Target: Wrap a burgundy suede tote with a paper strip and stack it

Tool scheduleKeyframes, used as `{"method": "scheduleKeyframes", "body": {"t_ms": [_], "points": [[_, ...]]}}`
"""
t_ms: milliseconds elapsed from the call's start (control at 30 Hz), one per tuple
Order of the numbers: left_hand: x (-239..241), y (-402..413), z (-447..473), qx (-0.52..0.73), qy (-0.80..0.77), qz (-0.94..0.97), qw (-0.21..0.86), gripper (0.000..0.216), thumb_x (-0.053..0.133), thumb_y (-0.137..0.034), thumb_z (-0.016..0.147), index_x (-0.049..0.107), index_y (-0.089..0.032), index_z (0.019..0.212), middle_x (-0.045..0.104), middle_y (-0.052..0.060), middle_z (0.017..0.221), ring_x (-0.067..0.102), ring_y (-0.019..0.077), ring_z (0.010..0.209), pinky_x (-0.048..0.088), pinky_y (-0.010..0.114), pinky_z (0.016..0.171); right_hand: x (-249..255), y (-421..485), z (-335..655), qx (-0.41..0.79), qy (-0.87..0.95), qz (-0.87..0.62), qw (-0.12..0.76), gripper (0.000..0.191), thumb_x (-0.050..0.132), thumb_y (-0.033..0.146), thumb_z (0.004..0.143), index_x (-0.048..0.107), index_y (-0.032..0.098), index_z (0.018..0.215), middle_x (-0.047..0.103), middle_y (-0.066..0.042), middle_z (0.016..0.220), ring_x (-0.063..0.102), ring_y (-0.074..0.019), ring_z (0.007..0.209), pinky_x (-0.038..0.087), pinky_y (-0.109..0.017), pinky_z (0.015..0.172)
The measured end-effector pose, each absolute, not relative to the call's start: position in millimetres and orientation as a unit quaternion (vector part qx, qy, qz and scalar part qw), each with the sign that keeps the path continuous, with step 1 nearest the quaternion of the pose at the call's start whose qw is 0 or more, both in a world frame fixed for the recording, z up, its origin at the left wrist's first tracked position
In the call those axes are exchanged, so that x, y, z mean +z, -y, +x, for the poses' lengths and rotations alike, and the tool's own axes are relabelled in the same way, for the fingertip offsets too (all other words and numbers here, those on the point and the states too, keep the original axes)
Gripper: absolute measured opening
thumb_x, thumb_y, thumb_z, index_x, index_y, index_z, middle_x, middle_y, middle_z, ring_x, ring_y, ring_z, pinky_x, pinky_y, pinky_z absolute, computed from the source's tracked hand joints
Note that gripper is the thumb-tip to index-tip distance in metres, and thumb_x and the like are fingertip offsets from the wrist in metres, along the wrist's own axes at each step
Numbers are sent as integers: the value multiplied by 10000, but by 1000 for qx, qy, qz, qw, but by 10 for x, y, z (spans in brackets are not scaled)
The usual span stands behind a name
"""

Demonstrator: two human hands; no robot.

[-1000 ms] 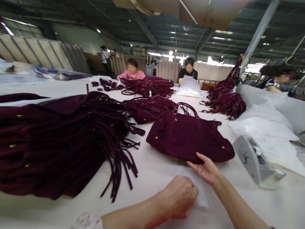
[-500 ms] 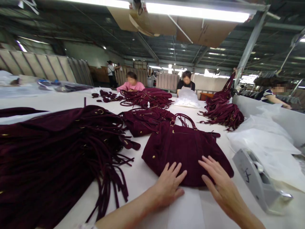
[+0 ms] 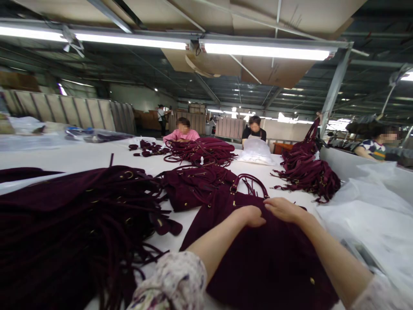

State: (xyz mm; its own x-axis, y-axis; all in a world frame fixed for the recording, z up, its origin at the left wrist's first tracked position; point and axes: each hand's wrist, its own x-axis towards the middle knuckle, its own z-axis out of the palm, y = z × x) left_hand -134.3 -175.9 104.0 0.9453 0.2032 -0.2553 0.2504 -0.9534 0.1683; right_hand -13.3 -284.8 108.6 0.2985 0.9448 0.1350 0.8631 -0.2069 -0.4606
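Observation:
A dark burgundy handbag lies in front of me, its flat side up and its looped handles pointing away. My left hand is closed on the upper part of the bag, below the handles, with most of its fingers hidden. Close beside it, my right hand has its fingers bent together at the bag's top edge, near the right end of a handle. Just behind lies another burgundy bag, touching the first one.
A large pile of burgundy bags with hanging straps fills the left. Farther back are more burgundy pieces and a strap heap. Clear plastic bags lie at right, partly covering a grey device. Several people stand or sit beyond the white table.
Both hands have moved from the bag's near edge up to its handle end, their spread fingers now closed. The bag reaches closer to me, and the view has tilted up.

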Motion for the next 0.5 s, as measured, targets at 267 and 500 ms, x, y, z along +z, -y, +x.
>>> {"method": "scheduleKeyframes", "body": {"t_ms": [267, 500], "points": [[-198, 1603, -1110, 91, -180, 976, 81, 705, 337, -515, 926, 191, -150, 1510, 95, 149, 1579, 33, 317, 1457, 116, 560, 1160, 552, 1877, 660, 59, 510, -835, 197, 356, 402, 146, 890, 688, 137, 1102, 668, -118, 1174, 585, -189, 1133, 386, -241, 943], [-353, 1565, -1188, 143, -160, 972, 90, 674, 298, -444, 942, 80, -192, 1528, 20, 88, 1588, -30, 284, 1458, 108, 542, 1179, 89, 1071, 913, 77, 356, -915, 175, 568, 430, 504, 892, 635, 49, 1163, 620, -258, 1183, 583, -325, 1140, 435, -420, 939]]}}
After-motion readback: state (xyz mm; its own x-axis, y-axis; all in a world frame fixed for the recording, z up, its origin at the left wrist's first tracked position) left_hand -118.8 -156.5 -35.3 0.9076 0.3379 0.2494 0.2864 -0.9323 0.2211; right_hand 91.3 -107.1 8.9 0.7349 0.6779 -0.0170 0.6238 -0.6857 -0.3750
